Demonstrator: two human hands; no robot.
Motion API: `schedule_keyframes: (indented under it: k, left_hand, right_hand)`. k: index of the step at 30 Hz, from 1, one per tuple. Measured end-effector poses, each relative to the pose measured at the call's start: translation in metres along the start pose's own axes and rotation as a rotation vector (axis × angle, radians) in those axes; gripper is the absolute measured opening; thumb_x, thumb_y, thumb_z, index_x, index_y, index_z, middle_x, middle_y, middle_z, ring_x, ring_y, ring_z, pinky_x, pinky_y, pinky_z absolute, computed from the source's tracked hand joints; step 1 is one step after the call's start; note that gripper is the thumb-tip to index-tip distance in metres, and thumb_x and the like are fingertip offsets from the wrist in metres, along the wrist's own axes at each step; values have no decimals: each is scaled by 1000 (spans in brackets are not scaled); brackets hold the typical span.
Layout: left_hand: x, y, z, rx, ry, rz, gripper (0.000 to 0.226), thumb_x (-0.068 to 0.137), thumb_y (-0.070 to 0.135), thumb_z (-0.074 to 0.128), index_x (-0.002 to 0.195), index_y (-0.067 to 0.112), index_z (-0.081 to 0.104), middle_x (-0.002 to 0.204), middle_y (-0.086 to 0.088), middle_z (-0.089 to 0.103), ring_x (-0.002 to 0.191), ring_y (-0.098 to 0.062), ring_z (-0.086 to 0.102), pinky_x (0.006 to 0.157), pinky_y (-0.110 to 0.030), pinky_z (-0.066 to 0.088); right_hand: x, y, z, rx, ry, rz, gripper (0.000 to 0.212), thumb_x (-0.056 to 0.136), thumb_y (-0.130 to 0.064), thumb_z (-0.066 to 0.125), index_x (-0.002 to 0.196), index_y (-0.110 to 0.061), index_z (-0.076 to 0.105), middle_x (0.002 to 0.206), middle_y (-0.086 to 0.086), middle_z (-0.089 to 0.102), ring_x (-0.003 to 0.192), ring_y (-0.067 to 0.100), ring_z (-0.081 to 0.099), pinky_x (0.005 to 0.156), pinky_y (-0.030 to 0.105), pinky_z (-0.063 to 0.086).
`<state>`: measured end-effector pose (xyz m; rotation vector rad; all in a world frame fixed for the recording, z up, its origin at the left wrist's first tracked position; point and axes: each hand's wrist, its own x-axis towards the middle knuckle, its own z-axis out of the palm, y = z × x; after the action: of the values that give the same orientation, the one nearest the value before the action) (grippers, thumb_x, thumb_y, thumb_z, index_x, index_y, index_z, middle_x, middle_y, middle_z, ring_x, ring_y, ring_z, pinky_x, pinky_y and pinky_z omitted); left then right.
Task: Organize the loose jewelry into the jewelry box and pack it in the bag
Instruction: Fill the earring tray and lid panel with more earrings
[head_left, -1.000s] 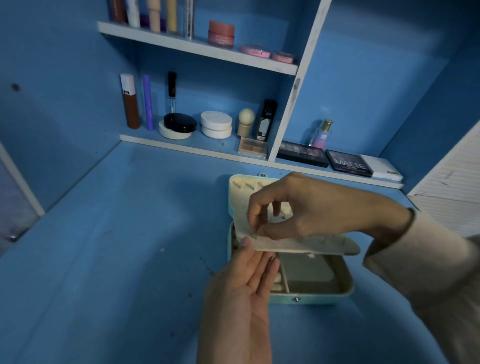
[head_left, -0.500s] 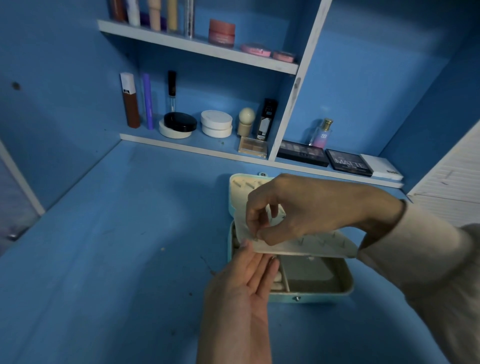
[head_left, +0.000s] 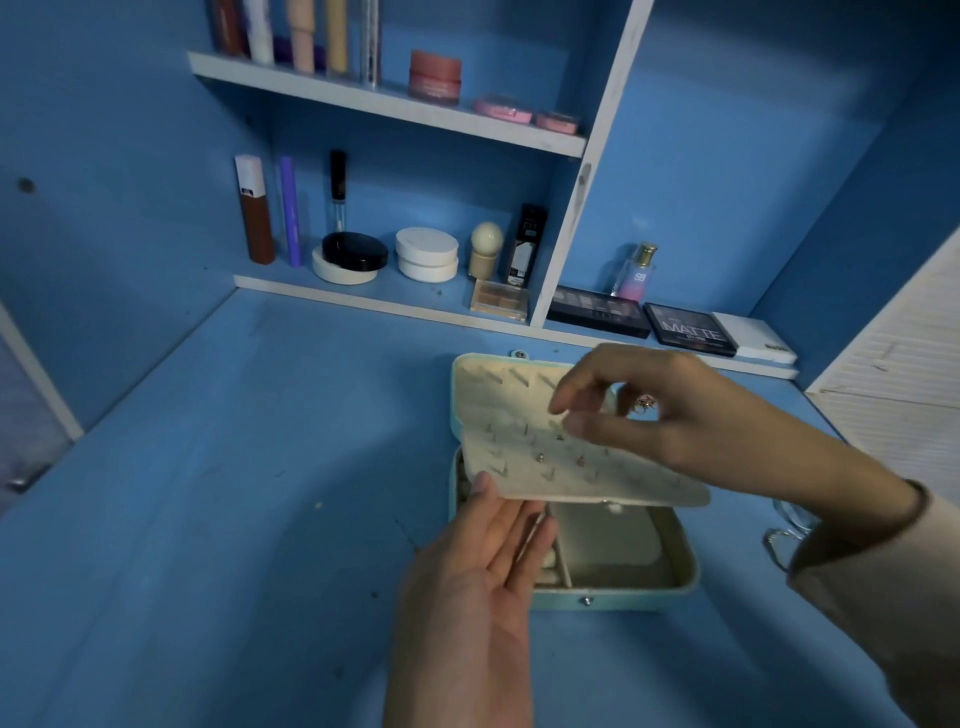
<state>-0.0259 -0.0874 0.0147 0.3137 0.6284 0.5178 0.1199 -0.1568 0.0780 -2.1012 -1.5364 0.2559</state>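
Jewelry box (head_left: 613, 590) sits open on the blue desk (head_left: 234, 467); my right hand (head_left: 654, 410), previously pinching at its earring panel (head_left: 571, 467), now lifts away loosely spread, while my flat left hand (head_left: 467, 597) props the panel, so another piece can follow.

"MATTE" in big pale letters on the lid of the dark eyeshadow palette (head_left: 691, 330) on the lower shelf, "SB" on the little pink perfume bottle (head_left: 636, 273) behind it (gold cap), other labels on the shelves too blurry to read
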Motion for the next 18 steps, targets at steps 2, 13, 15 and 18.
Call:
schedule_keyframes:
  k: [2,13,15,18]
  left_hand:
    - [-1,0,-1,3,-7,-1,31,68,18,61,94,0,66,85,-14,74,83,-20,69,69,-29,57]
    - [-3,8,6,-2,-54,22,40,68,19,61,101,-3,65,93,-17,73,84,-23,71,69,-35,57]
    - [-2,9,7,-5,-60,19,39,74,21,59,103,-3,65,96,-18,72,86,-25,71,69,-37,57]
    - [-1,12,6,-12,-67,-5,44,71,22,56,103,-6,64,98,-21,71,88,-29,71,69,-42,56]
  right_hand:
    - [-12,16,-8,43,54,56,12,83,-37,58,90,-32,67,88,-9,67,85,13,62,75,32,47]
    - [-60,69,-6,169,109,227,52,80,15,60,87,-36,67,91,-16,68,89,12,60,75,19,48]
    - [-59,67,-3,207,132,212,41,79,6,67,84,-35,68,87,-17,68,87,13,62,75,23,50]
    - [-56,70,0,216,177,186,30,78,-3,70,81,-33,69,87,-15,69,86,13,63,77,32,50]
